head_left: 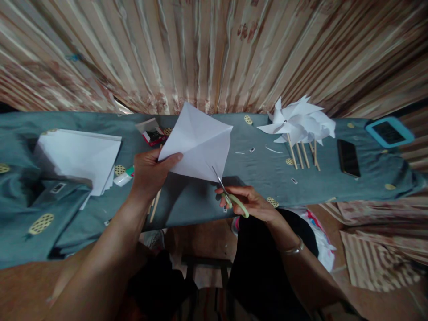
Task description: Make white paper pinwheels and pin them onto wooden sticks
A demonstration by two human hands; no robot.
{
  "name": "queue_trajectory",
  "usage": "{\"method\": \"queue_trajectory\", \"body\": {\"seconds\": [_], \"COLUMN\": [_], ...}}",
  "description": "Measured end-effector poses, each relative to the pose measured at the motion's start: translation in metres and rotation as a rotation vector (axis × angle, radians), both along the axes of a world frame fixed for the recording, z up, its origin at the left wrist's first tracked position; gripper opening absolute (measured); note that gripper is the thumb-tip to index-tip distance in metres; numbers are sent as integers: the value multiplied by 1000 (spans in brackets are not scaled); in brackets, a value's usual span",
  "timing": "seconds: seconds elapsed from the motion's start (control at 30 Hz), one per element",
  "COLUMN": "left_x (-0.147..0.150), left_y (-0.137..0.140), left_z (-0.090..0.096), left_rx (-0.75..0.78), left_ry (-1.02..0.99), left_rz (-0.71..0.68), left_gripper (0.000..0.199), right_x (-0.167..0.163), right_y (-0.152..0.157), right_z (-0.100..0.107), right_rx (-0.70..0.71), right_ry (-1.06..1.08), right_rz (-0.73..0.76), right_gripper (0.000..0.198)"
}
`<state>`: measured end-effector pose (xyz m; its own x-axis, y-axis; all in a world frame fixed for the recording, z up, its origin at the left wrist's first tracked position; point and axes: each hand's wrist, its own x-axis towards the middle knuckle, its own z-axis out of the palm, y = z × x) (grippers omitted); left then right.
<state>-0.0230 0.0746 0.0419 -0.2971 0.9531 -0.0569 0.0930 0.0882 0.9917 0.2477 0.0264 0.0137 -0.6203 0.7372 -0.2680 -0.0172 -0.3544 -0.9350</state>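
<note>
A creased square of white paper (197,142) is held up over the cloth-covered table. My left hand (152,171) pinches its left corner, thumb on top. In my right hand (249,203) is a pair of scissors (234,200) with pale green handles, my fingers through the loops. The scissors' blades meet the paper at its lower right corner, pointing up toward its middle. Beneath my left forearm lie a few wooden sticks (154,206). Close to my left wrist is a white glue stick (123,177) with a green end.
A stack of white paper (80,154) lies at the left. Behind my left hand stands a small red box (153,133) holding dark bits. White paper pinwheels (301,120) on sticks, a black phone (348,157) and a blue-framed tablet (389,132) lie on the right. A curtain (200,53) hangs behind.
</note>
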Motion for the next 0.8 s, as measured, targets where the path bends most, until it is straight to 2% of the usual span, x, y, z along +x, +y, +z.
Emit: {"method": "queue_trajectory", "body": {"seconds": [0.37,0.57,0.8], "left_x": [1,-1,0], "left_y": [0,1,-1], "left_z": [1,0,2], "left_rx": [39,13,-24], "left_ry": [-40,-35,-34], "left_rz": [-2,-10,4], "left_gripper": [21,15,18], "right_x": [1,1,-1], "right_y": [0,-1,0], "right_z": [1,-1,2], "right_rx": [-8,-16,-34], "right_ry": [0,-7,-4], "right_rz": [0,2,-6], "right_gripper": [61,57,57]}}
